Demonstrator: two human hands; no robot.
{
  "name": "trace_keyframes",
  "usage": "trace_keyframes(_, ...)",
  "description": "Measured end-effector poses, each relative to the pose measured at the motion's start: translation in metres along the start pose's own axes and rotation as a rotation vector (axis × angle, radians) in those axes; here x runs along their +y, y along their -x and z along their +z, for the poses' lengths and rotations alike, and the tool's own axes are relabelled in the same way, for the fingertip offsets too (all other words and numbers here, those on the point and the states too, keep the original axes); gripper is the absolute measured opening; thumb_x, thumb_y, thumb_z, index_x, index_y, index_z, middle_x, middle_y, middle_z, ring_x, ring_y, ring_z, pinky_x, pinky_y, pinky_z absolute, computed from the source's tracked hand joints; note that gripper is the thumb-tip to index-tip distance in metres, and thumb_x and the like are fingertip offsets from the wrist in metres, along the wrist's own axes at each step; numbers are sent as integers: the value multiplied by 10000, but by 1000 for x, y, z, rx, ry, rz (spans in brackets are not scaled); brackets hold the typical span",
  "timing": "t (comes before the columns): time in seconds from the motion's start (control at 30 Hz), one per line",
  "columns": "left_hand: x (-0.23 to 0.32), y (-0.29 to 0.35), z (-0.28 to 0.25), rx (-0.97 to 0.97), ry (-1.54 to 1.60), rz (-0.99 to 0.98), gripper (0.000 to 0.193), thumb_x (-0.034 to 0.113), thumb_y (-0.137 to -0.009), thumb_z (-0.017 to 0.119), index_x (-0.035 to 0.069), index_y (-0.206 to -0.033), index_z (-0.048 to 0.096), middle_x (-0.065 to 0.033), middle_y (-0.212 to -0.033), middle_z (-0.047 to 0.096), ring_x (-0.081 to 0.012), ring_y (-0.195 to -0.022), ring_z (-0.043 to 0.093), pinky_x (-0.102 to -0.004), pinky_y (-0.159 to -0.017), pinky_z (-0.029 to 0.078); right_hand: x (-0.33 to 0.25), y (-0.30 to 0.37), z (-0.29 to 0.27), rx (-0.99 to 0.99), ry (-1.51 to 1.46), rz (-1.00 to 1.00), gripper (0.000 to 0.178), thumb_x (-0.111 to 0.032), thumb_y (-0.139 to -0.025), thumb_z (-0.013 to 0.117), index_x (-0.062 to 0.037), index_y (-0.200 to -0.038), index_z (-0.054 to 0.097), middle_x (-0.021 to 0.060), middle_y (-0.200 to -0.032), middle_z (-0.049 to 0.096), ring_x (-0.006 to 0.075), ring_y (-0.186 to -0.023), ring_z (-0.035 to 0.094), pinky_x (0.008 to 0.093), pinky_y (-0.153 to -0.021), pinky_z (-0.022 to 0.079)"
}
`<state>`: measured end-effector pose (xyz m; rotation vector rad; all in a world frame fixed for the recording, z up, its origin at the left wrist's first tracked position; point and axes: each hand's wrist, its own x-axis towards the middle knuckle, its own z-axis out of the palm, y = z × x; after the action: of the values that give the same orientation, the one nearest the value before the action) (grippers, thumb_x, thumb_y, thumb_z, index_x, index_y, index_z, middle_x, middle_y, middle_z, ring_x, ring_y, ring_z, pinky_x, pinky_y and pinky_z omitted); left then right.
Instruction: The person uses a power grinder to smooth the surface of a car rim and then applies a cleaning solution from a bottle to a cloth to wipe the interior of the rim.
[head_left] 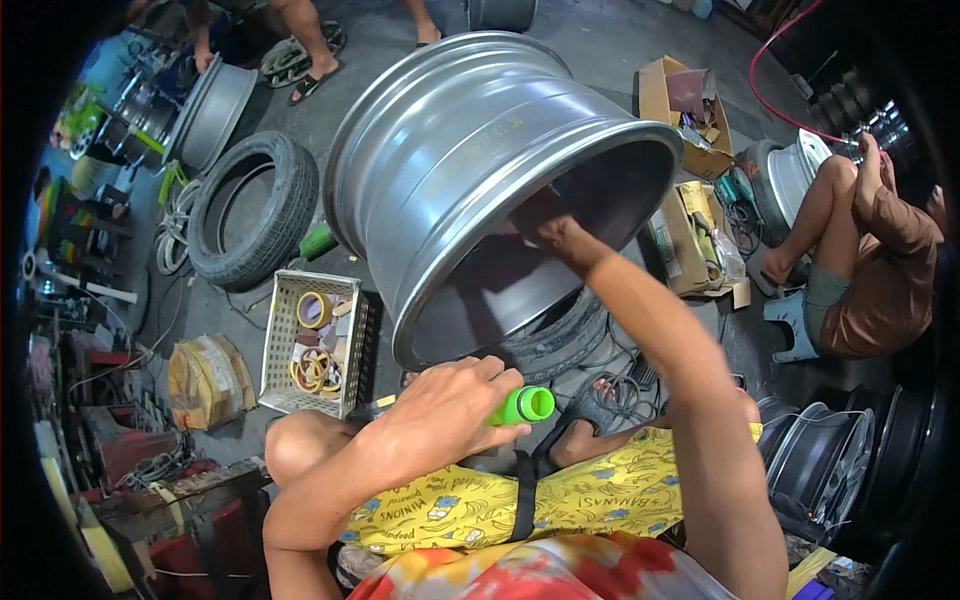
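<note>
While the left hand (440, 410) clasps a green can (522, 405), the right hand's (548, 228) grip seemingly holds the rim (470, 160).

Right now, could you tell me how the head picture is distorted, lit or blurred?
Head view: fisheye bends edges toward a black rim; even light puts soft sheen on the grey wheel rim; right hand inside sits in shadow; left hand is sharp.

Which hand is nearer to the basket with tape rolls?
Left. The left hand, holding a green tool, is just right of the basket; the right hand is farther away, on the big wheel rim.
</note>
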<state>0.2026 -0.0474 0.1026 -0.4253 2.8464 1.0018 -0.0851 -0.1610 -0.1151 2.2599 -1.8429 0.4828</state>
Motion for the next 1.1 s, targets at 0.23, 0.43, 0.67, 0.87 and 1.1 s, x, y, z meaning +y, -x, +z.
trace_keyframes(0.23,0,9,-4,9,-24,-24,360,318,-905,766,25,-1045,609,-158,-979,607,-378,-968,669,-497,-817,544,-5,17,-4,72,-73,5,261,-127,-933,583,-117,-1139,744,123,-1194,725,305,-1105,708,440,-908,597)
trace_keyframes(0.43,8,0,-9,-25,-26,-28,370,308,-890,779,24,-1050,604,-159,-1014,601,-380,-1015,661,-492,-845,544,-45,32,100,483,-320,282,380,-183,-934,616,-47,-1289,618,271,-1318,617,414,-1078,669,508,-859,568)
trace_keyframes(0.67,10,6,-11,-48,41,-39,362,293,-892,774,27,-1062,597,-162,-1029,602,-385,-1032,659,-497,-860,541,-13,70,34,15,-39,77,569,-202,-844,648,-153,-1411,638,125,-1348,681,293,-1053,725,447,-828,598)
trace_keyframes(0.87,6,11,-8,-28,-3,-68,368,265,-866,785,61,-1118,611,-142,-1024,607,-382,-994,651,-488,-847,534,27,59,-6,-36,147,-191,602,-160,-894,587,-190,-1494,567,67,-1519,567,287,-1264,632,366,-962,567)
trace_keyframes(1.1,7,9,-9,-47,-11,-54,382,271,-868,784,59,-1135,612,-146,-1038,608,-386,-1005,649,-485,-856,535,-133,38,79,392,-779,606,488,-132,-805,625,-22,-1279,666,346,-1252,634,521,-1122,626,540,-953,523)
